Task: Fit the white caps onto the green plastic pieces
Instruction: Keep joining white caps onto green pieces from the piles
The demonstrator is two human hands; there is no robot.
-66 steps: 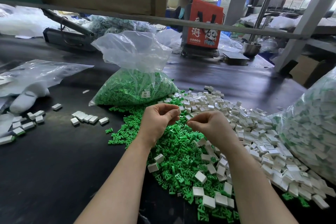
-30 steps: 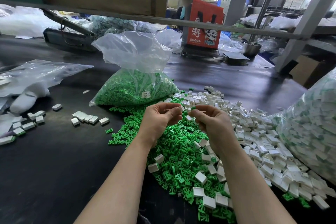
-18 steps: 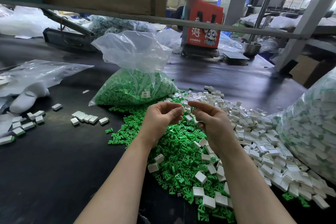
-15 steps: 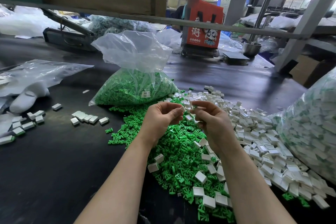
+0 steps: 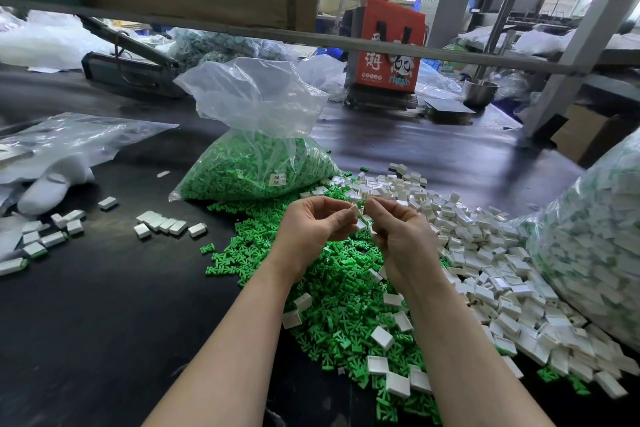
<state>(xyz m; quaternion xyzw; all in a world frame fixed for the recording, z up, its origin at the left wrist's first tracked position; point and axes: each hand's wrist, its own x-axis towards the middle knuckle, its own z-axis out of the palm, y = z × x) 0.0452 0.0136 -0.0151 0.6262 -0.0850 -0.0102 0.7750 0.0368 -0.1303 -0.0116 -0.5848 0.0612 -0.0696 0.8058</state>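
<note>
As my hands close together above the worktop (image 5: 86,315) | left hand (image 5: 313,232) pinches a white cap (image 5: 354,210) | right hand (image 5: 398,236) grip curled, contents hidden | fit imminent, I judge.

**Plastics, film and steel on a dark matt surface**

The green plastic pieces (image 5: 346,291) look matt and moulded. The white caps (image 5: 485,253) are smooth plastic with a faint sheen. A clear bag (image 5: 256,104) of thin, crinkled, glossy film holds more green pieces. The surface (image 5: 86,305) is black and mostly matt, with soft glare farther back. A white cloth glove (image 5: 52,184) looks soft and knitted. The metal bowl (image 5: 479,91) is shiny steel. The orange box (image 5: 388,45) appears to be printed cardboard.
</note>
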